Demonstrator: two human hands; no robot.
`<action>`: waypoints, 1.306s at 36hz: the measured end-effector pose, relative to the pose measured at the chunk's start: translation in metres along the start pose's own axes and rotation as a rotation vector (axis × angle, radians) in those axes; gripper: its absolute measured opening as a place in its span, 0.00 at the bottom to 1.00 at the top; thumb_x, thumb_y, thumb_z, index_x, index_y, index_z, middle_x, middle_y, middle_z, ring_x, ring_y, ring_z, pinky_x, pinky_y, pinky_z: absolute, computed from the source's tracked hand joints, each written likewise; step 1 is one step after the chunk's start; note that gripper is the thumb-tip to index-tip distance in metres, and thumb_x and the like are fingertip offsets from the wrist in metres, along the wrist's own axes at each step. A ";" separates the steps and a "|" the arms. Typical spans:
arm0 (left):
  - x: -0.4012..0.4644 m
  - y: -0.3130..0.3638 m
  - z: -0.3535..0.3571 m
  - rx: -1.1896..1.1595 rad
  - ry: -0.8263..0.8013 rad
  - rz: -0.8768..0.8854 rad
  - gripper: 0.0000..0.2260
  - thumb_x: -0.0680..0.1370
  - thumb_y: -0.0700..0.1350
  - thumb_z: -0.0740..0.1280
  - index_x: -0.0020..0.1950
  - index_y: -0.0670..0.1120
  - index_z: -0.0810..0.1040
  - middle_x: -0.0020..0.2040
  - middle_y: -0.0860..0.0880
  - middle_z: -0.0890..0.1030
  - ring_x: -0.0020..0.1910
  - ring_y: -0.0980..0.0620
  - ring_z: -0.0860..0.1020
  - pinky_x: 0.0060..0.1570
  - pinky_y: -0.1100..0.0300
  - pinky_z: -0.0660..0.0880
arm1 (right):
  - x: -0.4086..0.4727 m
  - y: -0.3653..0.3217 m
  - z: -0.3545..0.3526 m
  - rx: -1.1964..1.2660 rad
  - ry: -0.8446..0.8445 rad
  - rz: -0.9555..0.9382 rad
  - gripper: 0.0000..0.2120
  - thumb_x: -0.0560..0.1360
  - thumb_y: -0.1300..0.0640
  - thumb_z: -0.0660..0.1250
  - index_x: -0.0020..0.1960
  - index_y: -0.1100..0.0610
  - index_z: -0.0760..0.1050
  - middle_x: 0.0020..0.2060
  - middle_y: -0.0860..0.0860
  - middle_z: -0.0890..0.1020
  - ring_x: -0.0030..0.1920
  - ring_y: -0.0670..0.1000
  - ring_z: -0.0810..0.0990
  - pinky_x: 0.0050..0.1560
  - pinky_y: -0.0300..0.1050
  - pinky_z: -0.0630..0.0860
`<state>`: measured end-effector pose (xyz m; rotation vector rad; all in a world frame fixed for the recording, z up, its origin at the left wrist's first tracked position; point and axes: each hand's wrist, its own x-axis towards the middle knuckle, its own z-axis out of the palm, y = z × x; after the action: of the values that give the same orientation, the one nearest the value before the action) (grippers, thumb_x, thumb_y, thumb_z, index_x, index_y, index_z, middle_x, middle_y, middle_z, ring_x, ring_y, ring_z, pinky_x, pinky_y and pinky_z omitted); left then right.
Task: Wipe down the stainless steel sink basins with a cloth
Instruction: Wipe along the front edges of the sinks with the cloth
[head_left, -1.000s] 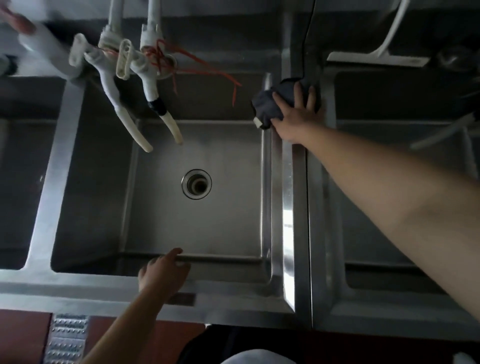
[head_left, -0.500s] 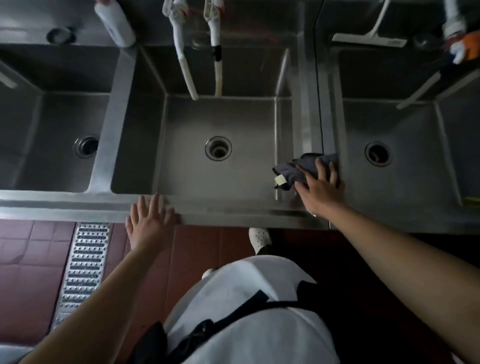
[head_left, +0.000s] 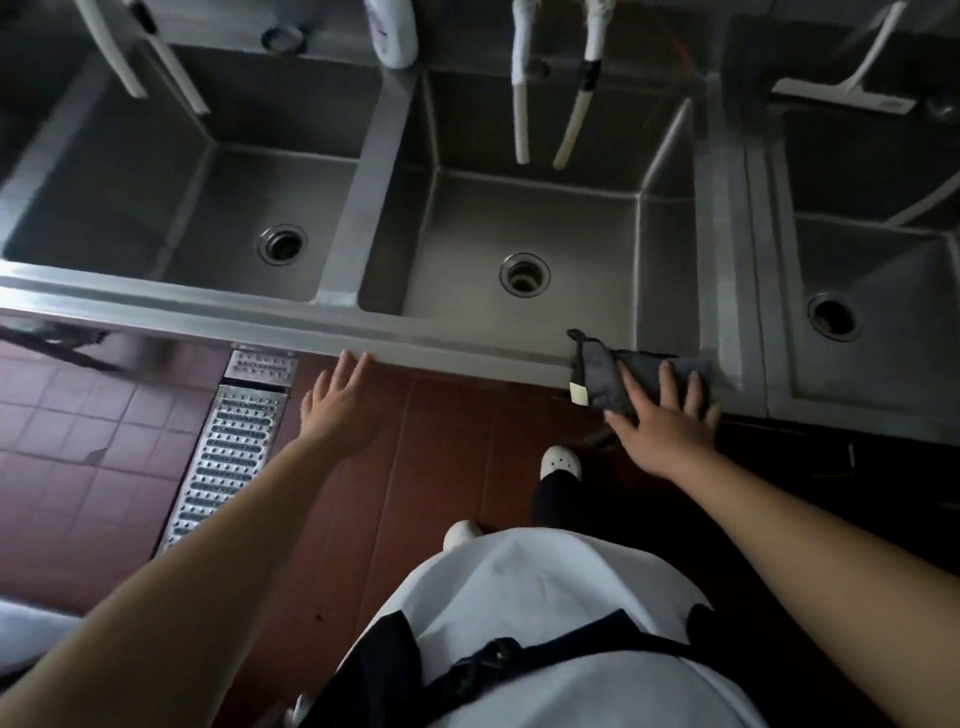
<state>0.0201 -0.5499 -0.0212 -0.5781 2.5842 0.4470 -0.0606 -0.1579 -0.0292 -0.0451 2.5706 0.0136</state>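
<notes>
My right hand (head_left: 667, 423) presses a dark cloth (head_left: 621, 371) flat against the front rim (head_left: 441, 340) of the steel sink, right of centre in the frame, fingers straight and spread over the fabric rather than curled around it. The cloth lies on the rim at the near right corner of the middle basin (head_left: 530, 228), by the divider (head_left: 727, 234) that separates it from the right basin (head_left: 872, 270); a pale tag hangs from its left edge. My left hand (head_left: 337, 408), lower centre-left, is open with fingers relaxed, its tips at the rim's outer edge; whether they touch the metal I cannot tell. The left basin (head_left: 208, 197) fills the upper left, each basin showing a round drain. Two hoses (head_left: 545, 104) hang over the middle basin at top centre, a white bottle (head_left: 392, 31) stands on the back ledge to their left, and a squeegee (head_left: 841, 93) rests at upper right. A floor grate (head_left: 234, 441) runs below the rim at left. The step in hand appears to be wiping the rim at the corner, not the basin walls. The next move probably calls for keeping flat pressure on the cloth while sliding it along the rim or down into a basin, leaning forward to reach the floor and drain.
</notes>
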 end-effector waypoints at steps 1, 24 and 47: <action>0.000 -0.004 -0.003 0.004 -0.012 0.021 0.42 0.75 0.53 0.70 0.79 0.60 0.45 0.81 0.54 0.43 0.79 0.42 0.46 0.74 0.41 0.51 | 0.001 -0.012 -0.002 -0.009 -0.016 -0.038 0.35 0.72 0.24 0.47 0.72 0.28 0.32 0.79 0.50 0.35 0.77 0.63 0.33 0.73 0.69 0.39; 0.046 -0.166 -0.095 -0.311 0.086 -0.461 0.38 0.76 0.44 0.67 0.79 0.59 0.50 0.81 0.51 0.47 0.79 0.44 0.48 0.75 0.44 0.55 | 0.064 -0.354 -0.016 -0.367 -0.033 -1.016 0.39 0.73 0.35 0.63 0.72 0.26 0.37 0.73 0.45 0.24 0.69 0.63 0.18 0.64 0.69 0.24; 0.014 -0.268 -0.247 -0.654 0.369 0.134 0.42 0.71 0.47 0.77 0.77 0.61 0.56 0.77 0.57 0.56 0.75 0.59 0.55 0.73 0.57 0.55 | 0.004 -0.579 -0.159 0.890 -0.570 -0.753 0.08 0.80 0.53 0.65 0.49 0.53 0.82 0.40 0.49 0.86 0.42 0.48 0.84 0.46 0.46 0.78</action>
<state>0.0458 -0.8829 0.1244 -0.7552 2.8072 1.3718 -0.1298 -0.7400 0.1025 -0.5635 1.6685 -1.1859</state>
